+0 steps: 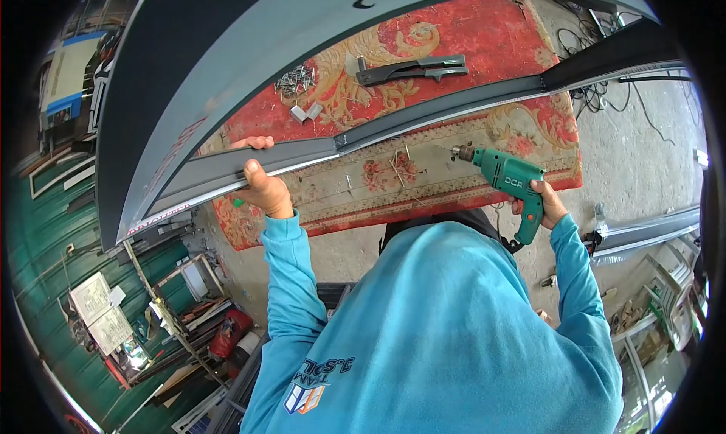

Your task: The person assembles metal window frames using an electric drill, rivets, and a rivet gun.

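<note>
My left hand [266, 190] grips the near edge of a long grey metal frame [423, 121], thumb on top, at the left of the view. Some fingertips show on the far side of the frame's rail. In my right hand [550, 202] is a green power drill [508, 172], held by its handle, its chuck pointing left over the red patterned carpet. Beyond the rail lie a dark hand riveter [413, 69], a pile of rivets [296, 80] and two small metal blocks [305, 113]. A few rivets are scattered on the near part of the carpet.
The red carpet [522, 33] covers the work surface. A large curved grey panel [219, 48] rises at upper left. Black cables [635, 101] lie on the concrete floor at right, near metal profiles [643, 233]. Frame pieces and a red bag [229, 332] are at lower left.
</note>
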The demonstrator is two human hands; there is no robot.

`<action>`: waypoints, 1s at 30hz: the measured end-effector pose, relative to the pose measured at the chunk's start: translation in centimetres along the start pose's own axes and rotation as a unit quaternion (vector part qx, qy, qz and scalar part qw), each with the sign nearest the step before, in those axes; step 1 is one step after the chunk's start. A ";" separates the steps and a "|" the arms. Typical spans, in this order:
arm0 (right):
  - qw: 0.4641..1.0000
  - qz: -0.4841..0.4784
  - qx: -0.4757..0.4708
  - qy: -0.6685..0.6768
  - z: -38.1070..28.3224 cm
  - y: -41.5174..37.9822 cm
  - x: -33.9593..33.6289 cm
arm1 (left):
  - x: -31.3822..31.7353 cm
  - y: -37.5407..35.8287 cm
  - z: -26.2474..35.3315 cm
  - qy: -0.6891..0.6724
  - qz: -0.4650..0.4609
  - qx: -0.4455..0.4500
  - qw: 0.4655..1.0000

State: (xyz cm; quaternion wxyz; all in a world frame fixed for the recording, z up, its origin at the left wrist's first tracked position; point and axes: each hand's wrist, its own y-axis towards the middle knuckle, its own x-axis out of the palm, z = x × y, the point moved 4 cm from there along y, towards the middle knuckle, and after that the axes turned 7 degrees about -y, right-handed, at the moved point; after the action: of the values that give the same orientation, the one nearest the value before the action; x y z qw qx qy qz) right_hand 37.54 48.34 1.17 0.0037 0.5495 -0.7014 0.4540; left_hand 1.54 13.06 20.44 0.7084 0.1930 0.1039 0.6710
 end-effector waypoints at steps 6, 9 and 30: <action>0.988 0.091 -0.055 -0.113 -3.9 -1.2 2.5 | 0.4 -0.3 0.6 0.027 0.026 0.023 0.999; 0.982 0.069 -0.063 -0.166 -5.5 -0.7 3.4 | 0.1 -0.2 0.3 0.025 0.023 0.028 0.999; 0.783 0.223 -0.168 -0.556 -6.3 5.2 4.9 | 1.0 2.9 -1.0 -0.026 -0.007 0.016 1.000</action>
State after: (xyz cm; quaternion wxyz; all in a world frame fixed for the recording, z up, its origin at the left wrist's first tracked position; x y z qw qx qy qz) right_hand 28.47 48.52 4.03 -0.3959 0.5257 -0.7500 -0.0667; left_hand -1.41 14.28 20.81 0.7124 0.2210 0.0973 0.6590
